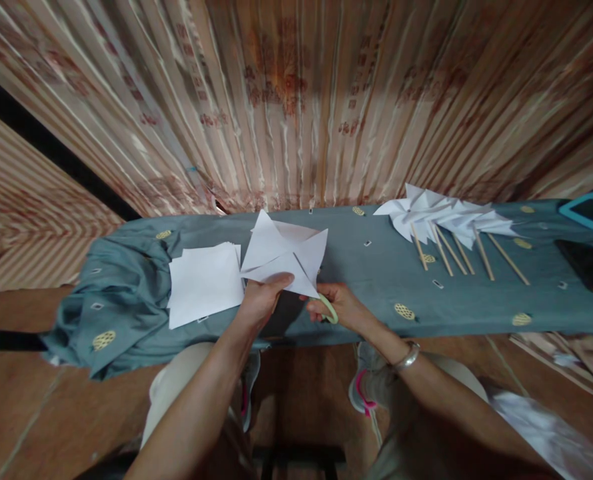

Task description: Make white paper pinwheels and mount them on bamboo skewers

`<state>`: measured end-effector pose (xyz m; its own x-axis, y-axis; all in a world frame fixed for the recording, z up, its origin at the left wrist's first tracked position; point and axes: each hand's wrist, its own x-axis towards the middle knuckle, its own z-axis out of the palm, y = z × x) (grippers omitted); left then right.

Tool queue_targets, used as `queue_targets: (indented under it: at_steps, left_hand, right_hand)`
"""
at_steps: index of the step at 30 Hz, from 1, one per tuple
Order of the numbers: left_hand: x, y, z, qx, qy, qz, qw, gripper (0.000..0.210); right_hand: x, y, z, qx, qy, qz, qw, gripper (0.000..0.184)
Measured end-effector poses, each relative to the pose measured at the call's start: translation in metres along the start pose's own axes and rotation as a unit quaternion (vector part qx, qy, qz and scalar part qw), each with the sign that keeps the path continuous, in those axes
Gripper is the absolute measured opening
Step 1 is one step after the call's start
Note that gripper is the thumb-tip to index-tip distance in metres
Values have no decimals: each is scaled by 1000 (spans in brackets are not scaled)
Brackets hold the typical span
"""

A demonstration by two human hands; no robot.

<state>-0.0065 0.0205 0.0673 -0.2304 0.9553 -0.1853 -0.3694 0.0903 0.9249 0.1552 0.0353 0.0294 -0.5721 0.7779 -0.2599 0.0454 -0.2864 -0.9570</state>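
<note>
My left hand [266, 293] pinches the lower edge of a white sheet of paper [286, 250], its thumb on top. Slits run from the sheet's corners toward its middle, and some of the flaps stand up. In my right hand [334, 303] is a pair of scissors [330, 309] with a pale green handle; the blades are hidden by the paper. Left of the sheet lies a stack of white paper [206, 283] on the cloth.
Several white paper pinwheels [441, 213] on wooden sticks lie overlapping on the cloth-covered bench [356, 267]. A dark phone [586, 267] and a blue-framed device [591, 212] are at the right end. A striped curtain [296, 100] hangs behind.
</note>
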Motion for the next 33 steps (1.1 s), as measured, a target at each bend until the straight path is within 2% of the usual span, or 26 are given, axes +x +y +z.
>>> queue_targets:
  at_steps: [6,11,16,19,24,26,28,29,31,33]
  left_hand:
    - [-1,1,0,6,0,-2,1000,26]
    - [0,1,-1,6,1,2,1000,27]
    - [1,-1,-2,-2,3,8,1000,28]
    - [4,0,-3,-14,10,17,1000,34]
    - [9,4,-11,-68,22,52,996,49]
    - [12,5,-15,-82,31,51,995,53]
    - [13,5,-18,-84,41,45,995,55]
    - [13,5,-18,-81,42,44,995,55]
    - [12,2,-16,-71,31,36,996,52]
    - [10,-5,-11,-60,8,19,998,47]
  right_hand:
    - [-1,-4,1,-8,8,8,1000,54]
    - [-2,-5,1,-11,10,9,1000,56]
    - [-2,-6,0,-23,-26,11,999,55]
    - [-5,-6,-3,-33,-44,35,998,60]
    - [-21,-9,-28,-115,-78,95,986,57]
    - [-30,-12,-47,-193,-43,96,976,56]
    - [-38,-13,-69,-290,48,68,953,54]
    - [-41,-13,-79,-350,114,44,929,52]
    - [-43,-11,-97,-481,222,36,847,50]
    - [-43,-9,-107,-567,276,47,775,50]
